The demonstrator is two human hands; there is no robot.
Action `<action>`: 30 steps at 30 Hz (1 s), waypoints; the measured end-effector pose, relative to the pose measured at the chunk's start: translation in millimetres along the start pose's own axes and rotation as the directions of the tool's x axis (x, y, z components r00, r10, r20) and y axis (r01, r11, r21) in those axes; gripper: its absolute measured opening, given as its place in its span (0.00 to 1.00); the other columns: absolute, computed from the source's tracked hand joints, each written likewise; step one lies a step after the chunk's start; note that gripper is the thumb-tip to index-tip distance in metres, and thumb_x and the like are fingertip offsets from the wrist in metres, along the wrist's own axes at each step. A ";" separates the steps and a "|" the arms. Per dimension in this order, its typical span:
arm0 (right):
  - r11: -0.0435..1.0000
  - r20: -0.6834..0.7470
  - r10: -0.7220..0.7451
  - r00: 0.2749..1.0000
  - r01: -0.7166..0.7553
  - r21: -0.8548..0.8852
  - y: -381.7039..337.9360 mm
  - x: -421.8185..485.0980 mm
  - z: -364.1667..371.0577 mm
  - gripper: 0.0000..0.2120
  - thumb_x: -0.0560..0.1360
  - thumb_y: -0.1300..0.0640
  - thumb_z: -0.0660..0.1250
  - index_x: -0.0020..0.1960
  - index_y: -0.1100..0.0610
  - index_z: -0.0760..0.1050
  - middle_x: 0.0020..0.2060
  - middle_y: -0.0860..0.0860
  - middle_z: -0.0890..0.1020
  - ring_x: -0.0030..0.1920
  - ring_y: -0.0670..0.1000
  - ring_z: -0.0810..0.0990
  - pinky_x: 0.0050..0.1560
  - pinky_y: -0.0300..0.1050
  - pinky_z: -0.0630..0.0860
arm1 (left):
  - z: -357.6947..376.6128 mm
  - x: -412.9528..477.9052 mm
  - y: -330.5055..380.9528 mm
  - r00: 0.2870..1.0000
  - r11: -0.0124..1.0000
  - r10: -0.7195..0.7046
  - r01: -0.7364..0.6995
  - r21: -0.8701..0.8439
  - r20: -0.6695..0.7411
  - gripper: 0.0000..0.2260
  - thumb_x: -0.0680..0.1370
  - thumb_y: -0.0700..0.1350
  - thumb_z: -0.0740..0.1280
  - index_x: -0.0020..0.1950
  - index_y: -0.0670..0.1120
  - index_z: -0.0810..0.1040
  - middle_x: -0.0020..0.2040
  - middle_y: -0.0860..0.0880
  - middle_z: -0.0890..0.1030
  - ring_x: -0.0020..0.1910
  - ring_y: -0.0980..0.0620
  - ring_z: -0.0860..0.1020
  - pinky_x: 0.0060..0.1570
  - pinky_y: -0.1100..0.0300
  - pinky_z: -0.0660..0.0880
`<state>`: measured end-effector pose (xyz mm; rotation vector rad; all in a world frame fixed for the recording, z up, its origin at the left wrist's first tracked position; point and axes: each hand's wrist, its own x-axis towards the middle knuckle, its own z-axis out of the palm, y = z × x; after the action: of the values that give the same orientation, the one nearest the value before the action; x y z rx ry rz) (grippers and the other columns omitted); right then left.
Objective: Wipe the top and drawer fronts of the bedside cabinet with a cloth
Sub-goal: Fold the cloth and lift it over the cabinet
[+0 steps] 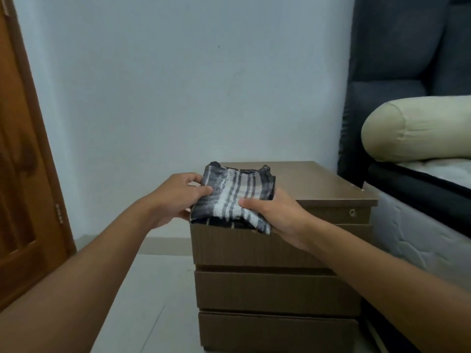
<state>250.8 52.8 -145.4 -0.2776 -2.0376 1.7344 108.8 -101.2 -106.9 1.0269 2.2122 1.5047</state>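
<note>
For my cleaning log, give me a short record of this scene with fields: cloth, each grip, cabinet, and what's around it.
cloth: folded, striped, held over the cabinet's near top edge; contact unclear
left grip: pinches the cloth's left side
right grip: holds the cloth's right side, thumb on top
cabinet: brown, three drawer fronts in view
surroundings: door to the left, bed with bolster to the right

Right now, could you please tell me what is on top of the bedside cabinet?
A folded striped cloth, gripped by the left hand and right hand over the front-left corner. The visible cabinet top holds nothing else; the part beneath the cloth is hidden.
</note>
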 end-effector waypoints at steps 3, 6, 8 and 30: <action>1.000 -0.068 -0.021 0.997 0.020 -0.024 -3.2 23.2 -3.9 0.19 0.73 0.57 0.73 0.62 0.52 0.74 0.52 0.49 0.85 0.50 0.48 0.85 0.57 0.51 0.80 | -1.7 21.9 8.3 0.999 1.000 0.005 -0.004 0.015 -0.039 0.06 0.79 0.44 0.67 0.55 0.46 0.78 0.47 0.44 0.84 0.37 0.50 0.82 0.27 0.60 0.76; 0.995 -0.126 -0.052 0.991 0.041 -0.094 -2.6 44.6 -5.8 0.22 0.71 0.55 0.75 0.63 0.50 0.72 0.54 0.48 0.83 0.52 0.47 0.83 0.56 0.48 0.79 | -4.6 47.8 13.3 0.997 0.999 0.013 -0.010 0.043 -0.071 0.06 0.79 0.44 0.67 0.55 0.47 0.78 0.48 0.44 0.83 0.40 0.47 0.82 0.28 0.58 0.77; 0.989 -0.155 -0.083 0.984 0.062 -0.137 -2.8 58.4 -6.3 0.22 0.72 0.55 0.74 0.63 0.50 0.70 0.53 0.47 0.82 0.49 0.45 0.82 0.46 0.38 0.79 | -6.0 65.5 11.2 0.995 0.999 0.010 -0.005 0.053 -0.098 0.06 0.78 0.44 0.68 0.55 0.47 0.78 0.48 0.44 0.83 0.40 0.47 0.82 0.30 0.56 0.78; 0.797 -0.173 -0.085 0.981 -0.037 -0.602 32.3 153.5 -5.7 0.45 0.68 0.31 0.67 0.78 0.46 0.53 0.73 0.48 0.68 0.69 0.52 0.71 0.65 0.51 0.72 | -7.7 149.8 -67.5 0.972 0.957 -0.013 0.080 0.279 -0.234 0.10 0.78 0.49 0.66 0.54 0.48 0.85 0.52 0.52 0.85 0.51 0.55 0.80 0.50 0.62 0.73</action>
<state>114.1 129.9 -144.9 -0.5887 -2.3749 0.9363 -29.1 -17.8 -140.2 0.9082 2.6599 1.3696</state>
